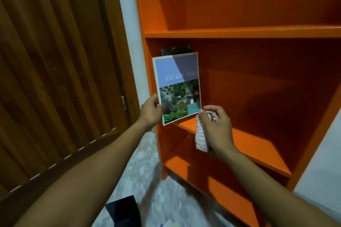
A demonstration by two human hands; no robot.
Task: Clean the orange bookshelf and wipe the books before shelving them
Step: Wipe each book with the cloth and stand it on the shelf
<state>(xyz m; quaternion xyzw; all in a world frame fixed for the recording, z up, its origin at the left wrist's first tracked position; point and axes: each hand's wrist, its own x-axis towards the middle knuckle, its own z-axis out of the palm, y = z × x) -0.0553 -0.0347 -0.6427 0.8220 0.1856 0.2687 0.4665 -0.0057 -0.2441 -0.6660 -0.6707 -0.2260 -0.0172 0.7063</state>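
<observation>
Our forearms reach up from six o'clock toward the bookshelf (239, 32). At nine o'clock of the middle shelf, our left hand (150, 109) pinches the lower left edge of a book (178, 86), cover facing us, upright at the shelf's left end. Our right hand (215, 125) is closed around a bunched cloth (200, 135), just beside the book's lower right corner. Behind the book stands a darker one (175, 49), already shelved. We judge shelving barely begun: the shelves look mostly bare, and more items lie on the floor (147, 171) at six o'clock.
</observation>
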